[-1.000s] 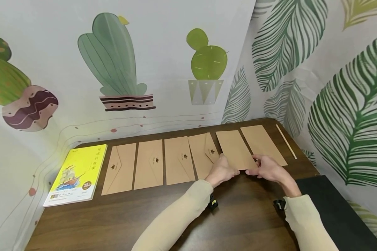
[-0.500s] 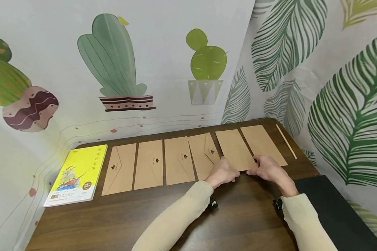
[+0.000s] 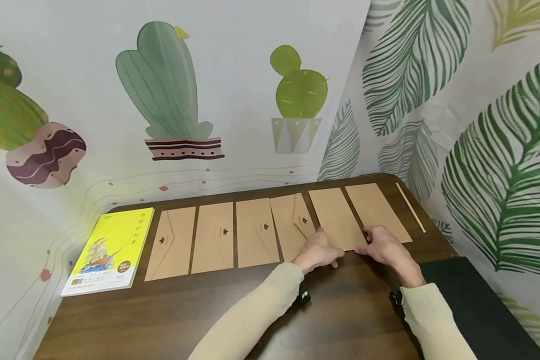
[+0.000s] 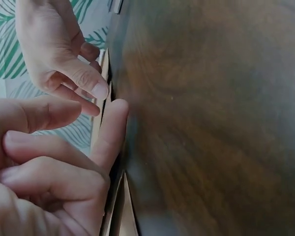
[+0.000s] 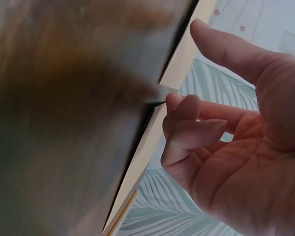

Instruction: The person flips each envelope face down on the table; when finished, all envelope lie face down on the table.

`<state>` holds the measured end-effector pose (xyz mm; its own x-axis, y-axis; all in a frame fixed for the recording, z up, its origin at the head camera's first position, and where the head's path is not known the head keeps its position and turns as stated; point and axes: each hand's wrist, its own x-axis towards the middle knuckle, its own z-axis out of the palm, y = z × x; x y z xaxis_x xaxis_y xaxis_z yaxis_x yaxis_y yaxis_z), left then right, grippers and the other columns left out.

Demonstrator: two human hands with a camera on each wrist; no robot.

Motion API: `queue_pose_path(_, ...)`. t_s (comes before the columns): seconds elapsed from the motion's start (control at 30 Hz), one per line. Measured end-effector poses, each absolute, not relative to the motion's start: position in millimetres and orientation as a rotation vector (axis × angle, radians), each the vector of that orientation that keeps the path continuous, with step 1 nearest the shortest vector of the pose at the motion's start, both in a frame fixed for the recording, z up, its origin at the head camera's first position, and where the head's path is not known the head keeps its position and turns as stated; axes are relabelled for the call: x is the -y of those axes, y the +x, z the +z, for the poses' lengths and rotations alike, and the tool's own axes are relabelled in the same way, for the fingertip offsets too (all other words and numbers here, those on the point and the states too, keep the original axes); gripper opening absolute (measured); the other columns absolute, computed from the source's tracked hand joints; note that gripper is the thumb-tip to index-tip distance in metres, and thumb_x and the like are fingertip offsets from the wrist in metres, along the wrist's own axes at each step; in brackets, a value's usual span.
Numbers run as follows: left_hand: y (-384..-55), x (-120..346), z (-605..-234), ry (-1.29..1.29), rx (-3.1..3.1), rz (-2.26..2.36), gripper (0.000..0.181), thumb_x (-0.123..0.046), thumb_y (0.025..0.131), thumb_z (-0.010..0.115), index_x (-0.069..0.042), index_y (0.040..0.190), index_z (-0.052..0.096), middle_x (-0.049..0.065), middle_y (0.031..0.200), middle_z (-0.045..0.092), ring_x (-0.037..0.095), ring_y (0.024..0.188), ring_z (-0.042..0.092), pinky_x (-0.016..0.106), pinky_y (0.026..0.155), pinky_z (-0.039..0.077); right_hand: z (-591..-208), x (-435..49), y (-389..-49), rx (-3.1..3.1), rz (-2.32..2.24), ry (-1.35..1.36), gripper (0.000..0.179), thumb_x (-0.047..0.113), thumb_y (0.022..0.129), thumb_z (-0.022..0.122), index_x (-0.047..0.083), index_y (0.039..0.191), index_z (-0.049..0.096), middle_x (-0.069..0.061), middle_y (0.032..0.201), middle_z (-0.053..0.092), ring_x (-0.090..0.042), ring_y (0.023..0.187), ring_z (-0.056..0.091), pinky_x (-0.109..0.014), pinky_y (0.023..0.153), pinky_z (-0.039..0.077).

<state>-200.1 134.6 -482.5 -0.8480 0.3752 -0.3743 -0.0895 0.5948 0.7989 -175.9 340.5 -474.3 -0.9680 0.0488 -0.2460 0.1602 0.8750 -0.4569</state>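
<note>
Several brown paper envelopes lie side by side in a row. In the head view, my left hand (image 3: 318, 250) touches the near edge of the plain envelope (image 3: 335, 212), second from the right, around its left corner. My right hand (image 3: 387, 248) is at that envelope's near right corner, its thumb by the near edge and its fingers by the gap to the rightmost envelope (image 3: 378, 210). The left wrist view has one finger of the left hand (image 4: 49, 187) stretched along the edge, others curled. In the right wrist view, the right hand's thumb (image 5: 231, 51) stands apart from its bent fingers.
A yellow-covered book (image 3: 112, 245) lies at the left end of the row on the wooden table (image 3: 162, 320). Beyond the rightmost envelope lies a thin pale stick (image 3: 410, 207). A black sheet (image 3: 477, 310) is at the right, and a printed curtain (image 3: 243, 90) hangs behind.
The plain envelope's near edge has come slightly toward me, and both hands have shifted a little with it. The head view has tilted slightly. Other envelopes keep their places.
</note>
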Motion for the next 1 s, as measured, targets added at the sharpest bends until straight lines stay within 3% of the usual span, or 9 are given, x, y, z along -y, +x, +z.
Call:
queue_pose_path(0.17, -203, -126, -485, 0.312, -2.351, 1.135, 0.100, -0.019, 0.089, 0.088, -0.001, 0.170, 0.031, 0.000, 0.061, 0.074, 0.006, 0.080, 0.066, 0.027, 0.089, 0.053, -473, -333, -172, -2.851, -0.751, 0.149, 0.067, 0.023, 0.093, 0.084, -0.015, 0.142, 0.058, -0.023, 0.114, 0.067, -0.035, 0.103, 0.062, -0.050, 0.091, 0.054)
queue_pose_path(0.3, -206, -111, -483, 0.355, -2.404, 1.074, 0.103, -0.020, 0.087, 0.092, -0.006, 0.170, 0.032, -0.004, 0.064, 0.075, 0.009, 0.081, 0.067, 0.034, 0.110, 0.052, -474, -319, -169, -2.859, -0.847, 0.108, 0.072, 0.024, 0.093, 0.084, -0.016, 0.145, 0.056, -0.017, 0.112, 0.067, -0.029, 0.099, 0.059, -0.043, 0.088, 0.050)
queue_pose_path(0.4, -215, -95, -497, 0.404, -2.492, 1.058, 0.105, -0.028, 0.084, 0.093, -0.013, 0.170, 0.035, -0.002, 0.103, 0.085, 0.012, 0.087, 0.071, 0.035, 0.105, 0.056, -476, -304, -168, -2.858, -0.914, 0.087, 0.076, 0.024, 0.094, 0.085, -0.016, 0.150, 0.053, -0.017, 0.115, 0.070, -0.028, 0.101, 0.061, -0.046, 0.092, 0.053)
queue_pose_path(0.53, -217, -67, -493, 0.388, -2.570, 1.036, 0.105, -0.029, 0.083, 0.094, -0.013, 0.169, 0.035, 0.010, 0.139, 0.076, 0.015, 0.086, 0.071, 0.041, 0.100, 0.060, -478, -284, -168, -2.842, -0.984, 0.074, 0.073, 0.024, 0.093, 0.086, -0.011, 0.150, 0.055, -0.013, 0.108, 0.069, -0.026, 0.099, 0.062, -0.048, 0.097, 0.054)
queue_pose_path(0.63, -207, -49, -473, 0.293, -2.570, 1.001, 0.107, -0.025, 0.086, 0.092, -0.008, 0.171, 0.029, 0.016, 0.123, 0.079, 0.017, 0.073, 0.068, 0.043, 0.086, 0.061, -478, -271, -169, -2.812, -1.014, 0.063, 0.073, 0.025, 0.092, 0.087, -0.010, 0.149, 0.057, -0.008, 0.100, 0.065, -0.021, 0.090, 0.059, -0.039, 0.087, 0.052)
queue_pose_path(0.7, -205, -40, -474, 0.251, -2.578, 0.975, 0.109, -0.026, 0.088, 0.091, -0.007, 0.173, 0.025, 0.010, 0.112, 0.083, 0.014, 0.067, 0.065, 0.037, 0.074, 0.058, -478, -264, -171, -2.793, -1.016, 0.064, 0.072, 0.025, 0.093, 0.087, -0.009, 0.149, 0.057, -0.007, 0.096, 0.061, -0.019, 0.084, 0.055, -0.034, 0.080, 0.047)
queue_pose_path(0.77, -204, -33, -476, 0.231, -2.574, 0.962, 0.109, -0.026, 0.090, 0.089, -0.005, 0.173, 0.022, 0.003, 0.086, 0.081, 0.014, 0.058, 0.062, 0.033, 0.062, 0.051, -479, -257, -173, -2.786, -0.996, 0.068, 0.069, 0.024, 0.093, 0.087, -0.008, 0.147, 0.059, -0.006, 0.094, 0.061, -0.017, 0.080, 0.054, -0.031, 0.075, 0.045)
queue_pose_path(0.87, -203, -27, -480, 0.234, -2.568, 0.955, 0.107, -0.025, 0.092, 0.087, 0.001, 0.172, 0.021, -0.004, 0.064, 0.073, 0.012, 0.054, 0.060, 0.030, 0.062, 0.047, -479, -247, -177, -2.799, -0.934, 0.063, 0.065, 0.024, 0.093, 0.085, -0.009, 0.144, 0.061, -0.006, 0.090, 0.064, -0.018, 0.078, 0.057, -0.030, 0.074, 0.046)
queue_pose_path(1.0, -205, -23, -490, 0.272, -2.553, 0.938, 0.100, -0.028, 0.092, 0.087, 0.005, 0.168, 0.030, -0.005, 0.059, 0.070, 0.012, 0.058, 0.063, 0.031, 0.073, 0.050, -484, -235, -184, -2.839, -0.838, 0.062, 0.045, 0.026, 0.094, 0.084, -0.006, 0.123, 0.070, -0.004, 0.081, 0.061, -0.018, 0.075, 0.058, -0.032, 0.070, 0.048)
